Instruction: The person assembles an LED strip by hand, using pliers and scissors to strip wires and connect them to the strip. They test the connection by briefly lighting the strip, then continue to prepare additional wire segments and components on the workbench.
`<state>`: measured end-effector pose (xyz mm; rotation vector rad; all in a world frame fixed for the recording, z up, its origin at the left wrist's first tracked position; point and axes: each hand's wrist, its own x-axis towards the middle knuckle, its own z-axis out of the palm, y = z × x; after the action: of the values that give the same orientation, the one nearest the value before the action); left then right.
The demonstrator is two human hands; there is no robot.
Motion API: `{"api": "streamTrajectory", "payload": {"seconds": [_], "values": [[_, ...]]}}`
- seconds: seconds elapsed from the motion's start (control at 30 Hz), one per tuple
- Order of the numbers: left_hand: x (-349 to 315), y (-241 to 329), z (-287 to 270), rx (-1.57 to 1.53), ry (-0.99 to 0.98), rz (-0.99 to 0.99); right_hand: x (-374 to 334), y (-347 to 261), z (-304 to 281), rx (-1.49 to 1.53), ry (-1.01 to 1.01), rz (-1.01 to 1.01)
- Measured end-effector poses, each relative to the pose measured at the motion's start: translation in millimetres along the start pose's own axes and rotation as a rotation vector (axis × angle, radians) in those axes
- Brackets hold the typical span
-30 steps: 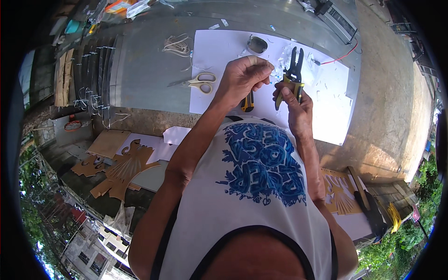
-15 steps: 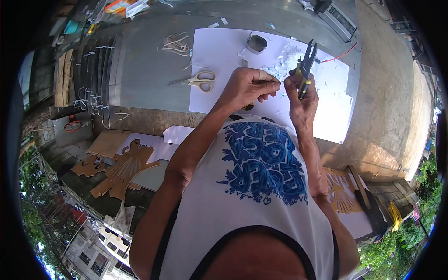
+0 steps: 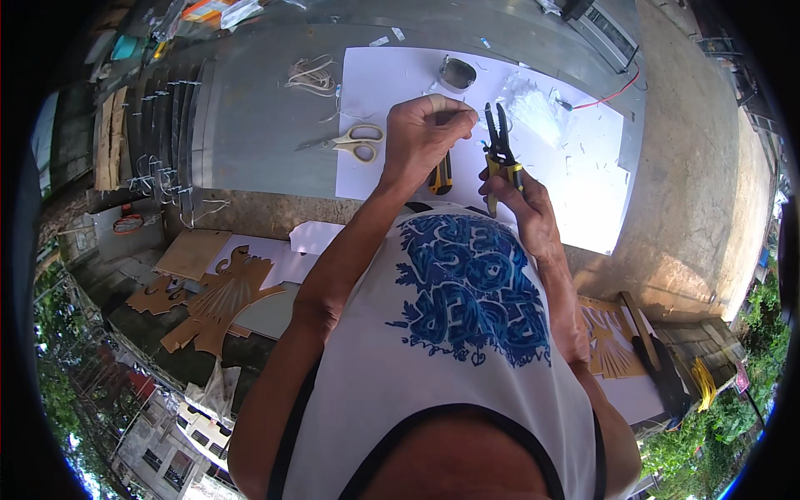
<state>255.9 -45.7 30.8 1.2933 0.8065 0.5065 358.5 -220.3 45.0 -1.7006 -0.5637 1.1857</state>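
Observation:
My left hand [image 3: 427,133] is closed in a pinch, with the fingertips on a thin wire that barely shows. In my right hand [image 3: 532,207] are black-and-yellow wire strippers [image 3: 502,150], gripped by the handles. Their jaws point away from me, slightly apart, close to the right of my left fingertips. Both hands are above a white sheet [image 3: 583,196] on the grey table. A yellow-and-black utility knife [image 3: 442,177] lies between my hands, partly hidden by the left one. Beyond it stands a small open metal tin [image 3: 457,73]. A crumpled clear plastic bag [image 3: 535,112] rests to its right.
Cream-handled scissors [image 3: 360,143] and a loose wire bundle [image 3: 310,77] lie left of my left hand. Dark strips with wires [image 3: 167,125] sit farther left. A red lead [image 3: 612,97] runs to a metal-cased device [image 3: 604,37] at the far right. Small scraps dot the sheet.
My left hand has moved slightly left and away from me. My right hand has come lower and nearer, bringing the wire strippers' jaws beside the left fingertips. More of the utility knife shows.

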Motion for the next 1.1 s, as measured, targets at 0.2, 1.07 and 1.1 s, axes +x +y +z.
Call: {"api": "streamTrajectory", "payload": {"seconds": [0.2, 1.07, 1.1], "values": [[-1, 1, 0, 0.015, 0.001, -0.005, 4, 1, 3, -0.026, -0.023, -0.010], [-4, -12, 4, 0.176, 0.024, 0.103, 4, -5, 7, -0.200, 0.007, -0.054], [-4, -12, 4, 0.166, 0.020, 0.093, 5, -6, 7, -0.219, 0.006, -0.064]]}}
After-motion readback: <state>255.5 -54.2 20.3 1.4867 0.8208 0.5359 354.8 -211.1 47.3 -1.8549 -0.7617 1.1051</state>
